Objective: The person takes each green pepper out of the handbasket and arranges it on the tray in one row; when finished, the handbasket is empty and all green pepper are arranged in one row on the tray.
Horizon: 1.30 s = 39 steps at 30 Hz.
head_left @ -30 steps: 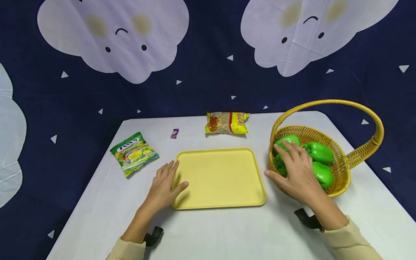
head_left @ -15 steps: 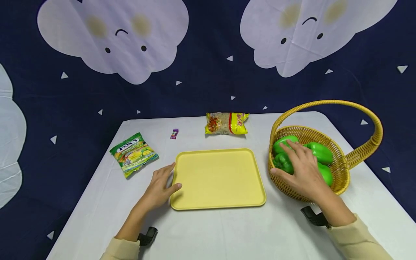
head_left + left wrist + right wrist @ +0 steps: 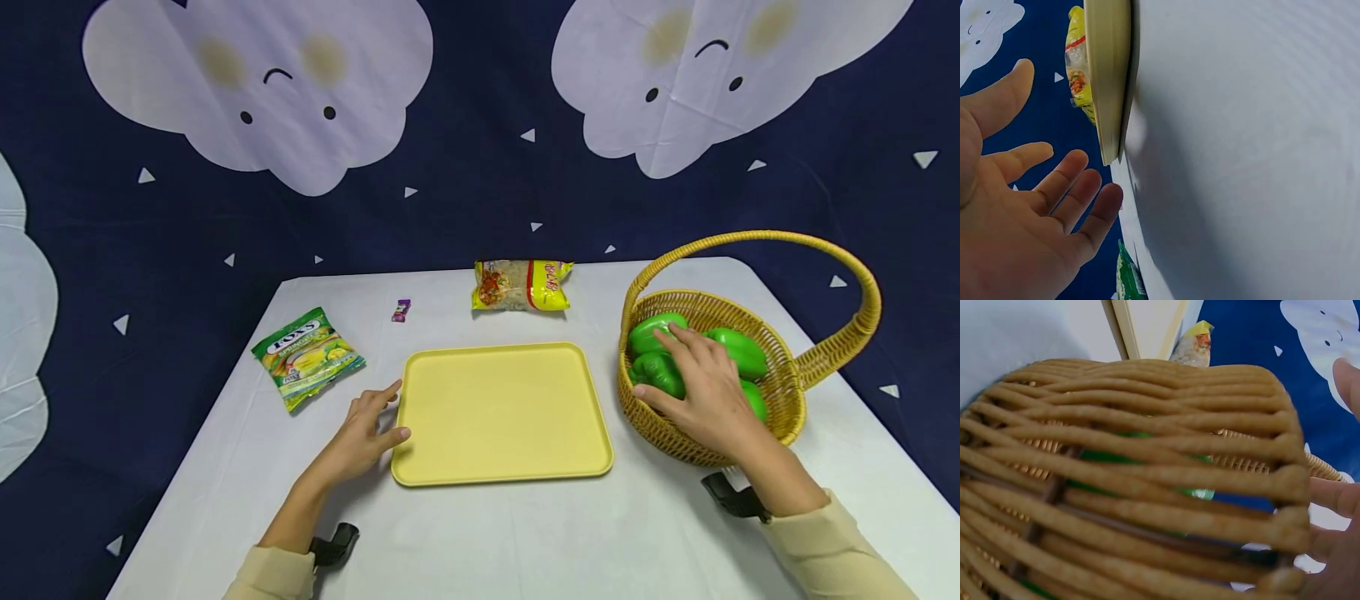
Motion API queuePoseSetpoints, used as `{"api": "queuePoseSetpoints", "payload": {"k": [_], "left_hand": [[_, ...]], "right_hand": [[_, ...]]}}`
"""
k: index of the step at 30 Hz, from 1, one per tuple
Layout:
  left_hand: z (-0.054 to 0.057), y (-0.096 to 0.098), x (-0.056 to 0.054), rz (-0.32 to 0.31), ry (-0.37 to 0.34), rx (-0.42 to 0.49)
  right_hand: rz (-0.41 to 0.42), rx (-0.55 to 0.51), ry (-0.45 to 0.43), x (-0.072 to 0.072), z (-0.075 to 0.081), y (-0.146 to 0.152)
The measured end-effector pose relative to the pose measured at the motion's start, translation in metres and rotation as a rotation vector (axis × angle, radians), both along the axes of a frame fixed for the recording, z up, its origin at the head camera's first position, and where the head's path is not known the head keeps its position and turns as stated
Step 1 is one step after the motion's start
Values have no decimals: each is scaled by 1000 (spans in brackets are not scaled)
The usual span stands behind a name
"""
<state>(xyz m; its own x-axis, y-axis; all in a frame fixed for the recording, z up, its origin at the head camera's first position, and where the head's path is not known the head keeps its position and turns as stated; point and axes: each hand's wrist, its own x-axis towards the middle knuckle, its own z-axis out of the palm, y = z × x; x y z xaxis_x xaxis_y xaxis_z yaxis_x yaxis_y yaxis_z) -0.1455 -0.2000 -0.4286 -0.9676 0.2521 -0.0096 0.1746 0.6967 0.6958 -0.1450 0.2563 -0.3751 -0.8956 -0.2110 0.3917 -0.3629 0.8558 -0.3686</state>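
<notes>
My left hand [image 3: 356,442] is at the left edge of a yellow tray [image 3: 502,417], thumb and fingers spread apart. In the left wrist view its fingers [image 3: 1075,206] are relaxed with nothing held, and the tray's side [image 3: 1108,75] stands beside the fingertips. My right hand [image 3: 708,400] is over a wicker basket [image 3: 663,437] holding several green bell peppers [image 3: 656,373], fingers loosely spread. Whether its fingertips touch a pepper I cannot tell. In the right wrist view the basket's weave [image 3: 1147,450] hides most of the peppers, and part of my hand shows at the right edge.
A green Fox's candy bag [image 3: 307,357] lies left of the tray. Behind the tray are a small purple-wrapped sweet [image 3: 401,310] and a yellow-ended food packet [image 3: 521,285]. The basket's tall handle [image 3: 765,237] arches above its bowl. A dark cloud-patterned cloth [image 3: 480,167] hangs behind the white table.
My left hand has drawn back leftward from over the tray to its left edge. My right hand has shifted slightly right over the basket, uncovering more of the front-left pepper.
</notes>
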Motion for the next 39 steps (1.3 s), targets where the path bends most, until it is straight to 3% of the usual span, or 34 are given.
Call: {"api": "queuePoseSetpoints", "payload": {"k": [7, 23, 29, 39], "left_hand": [[-4, -5, -2, -13, -79, 40], [-14, -17, -8, -82, -122, 107], [-16, -21, -10, -93, -158, 107], [-20, -23, -12, -95, -160, 79]], "right_hand": [[2, -4, -27, -1, -2, 4], [29, -29, -84, -2, -2, 12], [43, -35, -97, -3, -3, 16], [86, -20, -84, -7, 0, 23]]}}
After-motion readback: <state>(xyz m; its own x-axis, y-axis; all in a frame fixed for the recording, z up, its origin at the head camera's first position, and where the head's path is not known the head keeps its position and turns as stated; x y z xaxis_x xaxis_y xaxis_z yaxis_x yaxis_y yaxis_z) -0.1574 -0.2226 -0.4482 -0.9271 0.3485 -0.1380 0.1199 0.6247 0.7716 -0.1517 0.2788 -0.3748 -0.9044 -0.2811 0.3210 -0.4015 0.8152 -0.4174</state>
